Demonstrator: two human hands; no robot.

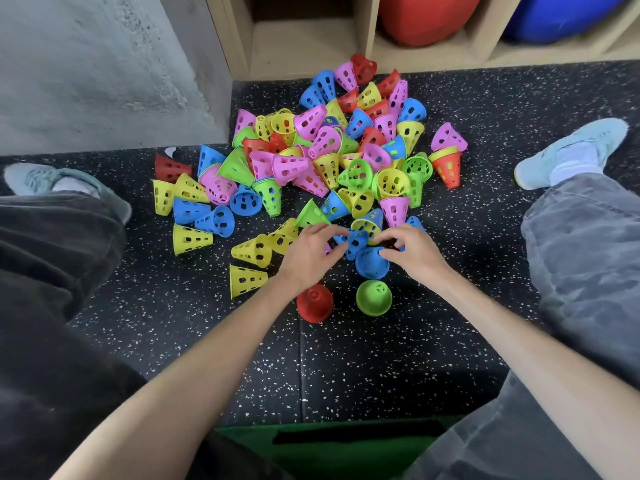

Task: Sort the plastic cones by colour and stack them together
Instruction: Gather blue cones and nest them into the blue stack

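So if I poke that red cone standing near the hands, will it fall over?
Probably not easily: the red cone stands on its wide end. It looks like thin, holey plastic, so it is likely light and would slide. Tipped over, it would probably roll in a curve.

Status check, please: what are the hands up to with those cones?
Left hand and right hand both gripping a blue cone. Blue stack beneath. Mixed pile crowds close behind.

The cone pile (322,157) blocks the floor (173,323) from 10 to 2 o'clock, with upright red cone (315,303), green cone (374,297) and blue cone (371,263) centrally, while bare floor lies open at 6 o'clock between both legs.
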